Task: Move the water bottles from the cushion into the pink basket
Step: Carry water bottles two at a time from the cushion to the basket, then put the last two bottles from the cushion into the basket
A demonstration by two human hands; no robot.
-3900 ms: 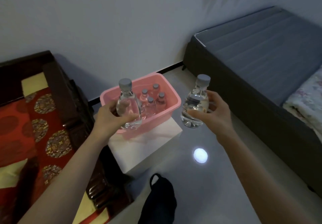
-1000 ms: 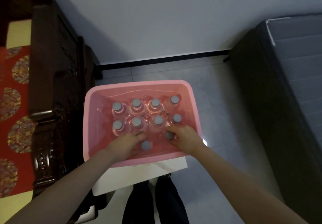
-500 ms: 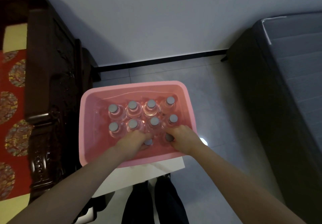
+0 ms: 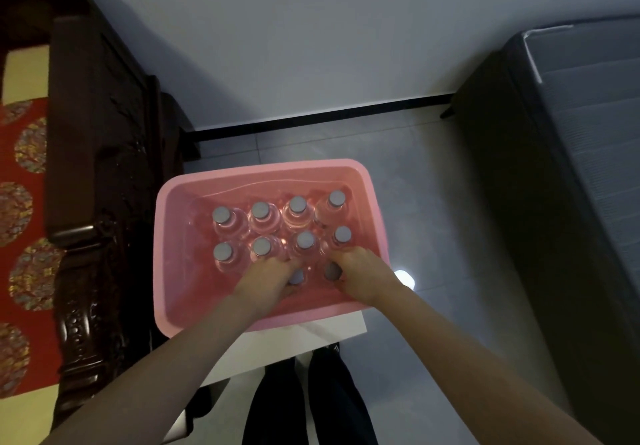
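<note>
The pink basket (image 4: 173, 254) sits on a white stand directly below me. Several clear water bottles with grey caps (image 4: 298, 205) stand upright inside it in two rows. Both my hands are down in the basket's near side. My left hand (image 4: 266, 280) wraps a bottle whose cap (image 4: 297, 276) shows by my fingers. My right hand (image 4: 363, 276) wraps another bottle, cap (image 4: 331, 270) just left of it. Both bottles stand in a third row. The red patterned cushion (image 4: 20, 223) lies at the far left, with no bottles visible on it.
A dark carved wooden armrest (image 4: 90, 202) stands between cushion and basket. A dark bed frame with grey mattress (image 4: 561, 167) fills the right side. Grey tiled floor (image 4: 433, 219) runs between. The white stand (image 4: 304, 337) and my dark trouser legs (image 4: 311, 403) are below.
Since 3.9 s ago I carried two bottles over and lowered them into the basket. In the last second my hands stay on them, shifting slightly.
</note>
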